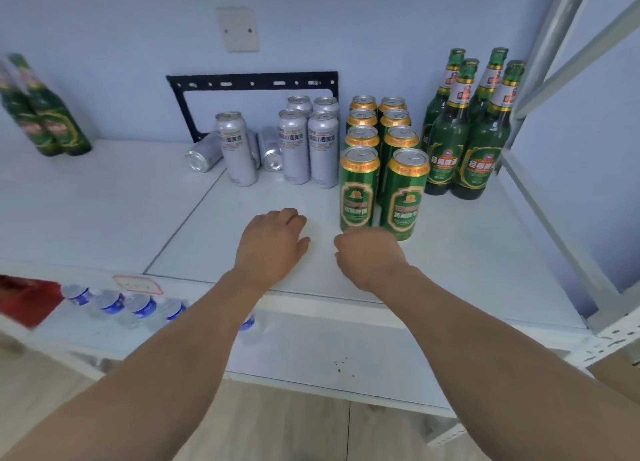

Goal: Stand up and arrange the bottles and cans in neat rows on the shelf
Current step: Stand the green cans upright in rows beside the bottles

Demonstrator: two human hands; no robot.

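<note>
Right now my left hand (272,240) and right hand (367,252) both rest low on the white shelf (104,197) near its front edge, side by side and a little apart. Each has its fingers loosely curled under, and neither has hold of anything. The right hand sits just in front of the nearest green cans; whether its knuckles touch one I cannot tell.

What still needs standing up lies ahead and to the left: the fallen silver cans (204,155) lie on their sides near the back wall, behind and between the upright silver ones. The clearest one points its long axis roughly toward me and leftward, its base end facing out. My left hand is the nearer one, so I judge the next reach belongs to it, going forward past the lone upright silver can (236,149).

Counting outward: five silver cans stand upright, one alone and four in a two-by-two block (308,142). At least two silver cans lie down, and there seems to be a third partly hidden between them, though I cannot be sure. To the right, eight green cans (381,162) stand in two neat rows of four. Beyond them, four green beer bottles (464,131) stand upright in the right corner. Far to the left, two more green bottles (45,114) stand, blurred, well apart from everything else.

Below the shelf, water bottles (114,303) lie on a lower level.
</note>
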